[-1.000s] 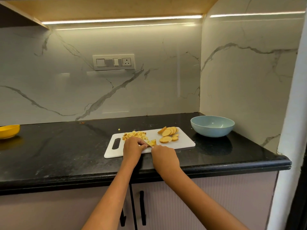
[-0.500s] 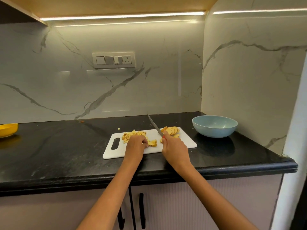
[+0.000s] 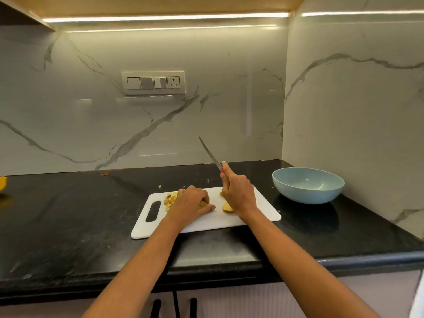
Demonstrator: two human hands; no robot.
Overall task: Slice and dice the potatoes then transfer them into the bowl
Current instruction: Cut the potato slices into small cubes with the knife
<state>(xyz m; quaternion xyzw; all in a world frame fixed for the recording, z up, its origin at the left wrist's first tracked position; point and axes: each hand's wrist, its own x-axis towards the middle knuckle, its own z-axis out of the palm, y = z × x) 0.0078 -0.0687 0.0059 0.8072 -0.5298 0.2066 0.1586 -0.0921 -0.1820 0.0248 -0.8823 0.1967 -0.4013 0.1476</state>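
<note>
Potato pieces lie on the white cutting board on the worktop, and the left hand curls over a slice there, probably to steady it. The right hand grips the knife, blade raised away from the fingers, with the blue bowl waiting nearby.

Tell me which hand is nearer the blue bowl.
Right. The right hand, gripping the knife, is over the board's bowl side; the left hand rests further left, by the diced pieces.
</note>
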